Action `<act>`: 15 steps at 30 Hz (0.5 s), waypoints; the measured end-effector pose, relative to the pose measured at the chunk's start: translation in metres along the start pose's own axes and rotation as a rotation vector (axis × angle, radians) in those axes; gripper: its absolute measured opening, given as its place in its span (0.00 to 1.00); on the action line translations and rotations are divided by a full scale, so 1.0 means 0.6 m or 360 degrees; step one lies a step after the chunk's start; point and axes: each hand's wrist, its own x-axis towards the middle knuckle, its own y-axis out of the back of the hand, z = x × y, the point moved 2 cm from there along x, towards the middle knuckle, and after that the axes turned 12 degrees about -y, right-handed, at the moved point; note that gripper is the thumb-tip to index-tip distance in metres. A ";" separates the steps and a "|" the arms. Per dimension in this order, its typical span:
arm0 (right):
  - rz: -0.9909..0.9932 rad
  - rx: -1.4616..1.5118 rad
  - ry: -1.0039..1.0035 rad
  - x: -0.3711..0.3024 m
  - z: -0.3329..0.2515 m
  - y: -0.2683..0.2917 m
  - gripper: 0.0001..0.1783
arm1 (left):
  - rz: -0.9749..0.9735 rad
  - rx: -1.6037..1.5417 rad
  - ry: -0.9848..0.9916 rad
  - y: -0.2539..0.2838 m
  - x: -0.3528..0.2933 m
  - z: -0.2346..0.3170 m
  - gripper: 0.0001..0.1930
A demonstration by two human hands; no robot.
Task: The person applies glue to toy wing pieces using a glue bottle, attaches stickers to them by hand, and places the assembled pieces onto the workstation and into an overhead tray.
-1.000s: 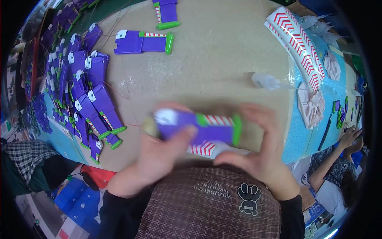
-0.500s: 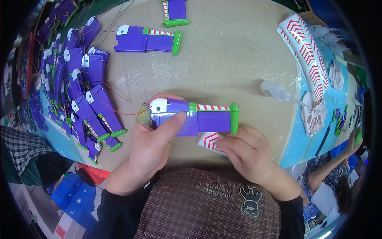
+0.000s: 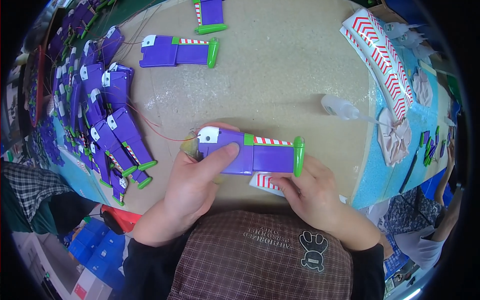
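My left hand [image 3: 197, 175] grips a purple toy wing [image 3: 272, 159] with a white corner, green trim and a red-and-white striped edge. Its thumb lies across the top face, and a worn yellowish covering [image 3: 190, 146] wraps one finger. A thin red wire leads off from the white corner to the left. My right hand [image 3: 315, 192] is closed by the wing's green end tip [image 3: 299, 156], its thumb pinching a small white sheet of red-striped stickers [image 3: 265, 183] below the wing. Some of its fingertips are hidden behind the wing.
Many similar wings [image 3: 125, 132] with tangled wires are heaped at the left. Two more, a whole wing [image 3: 192, 52] and a cut-off one [image 3: 212, 17], lie farther back. At right are a squeeze bottle [image 3: 340, 107], a crumpled cloth [image 3: 395, 137] and long striped sticker sheets [image 3: 382, 60].
The wing and my left hand have shifted slightly right. My right fingers have moved up behind the green tip, and the sticker sheet is turned a little. At right, a co-worker's arm has moved.
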 end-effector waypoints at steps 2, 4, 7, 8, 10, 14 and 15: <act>0.0114 -0.0041 0.0046 -0.003 0.004 -0.005 0.14 | 0.0019 -0.0098 0.0217 -0.001 -0.002 -0.002 0.11; 0.0270 -0.0432 0.0239 -0.007 0.006 -0.006 0.15 | 0.0025 -0.0124 0.0269 -0.006 0.000 -0.004 0.11; 0.0278 -0.0500 0.0802 -0.028 0.006 0.004 0.18 | -0.0007 -0.0110 0.0272 -0.007 -0.002 -0.017 0.11; 0.0275 -0.0501 0.0810 -0.035 0.006 0.014 0.18 | -0.0049 -0.0068 0.0230 -0.007 -0.002 -0.021 0.12; 0.0146 0.0161 0.0803 -0.045 0.002 0.041 0.14 | -0.0024 0.0022 0.0145 -0.009 -0.007 -0.021 0.11; 0.0276 0.1650 -0.0419 -0.026 -0.007 0.041 0.07 | -0.0968 0.0350 0.0302 -0.042 -0.038 0.004 0.14; 0.0155 0.1666 -0.0451 -0.025 -0.011 0.041 0.07 | -0.1044 0.0446 0.0253 -0.044 -0.040 0.006 0.15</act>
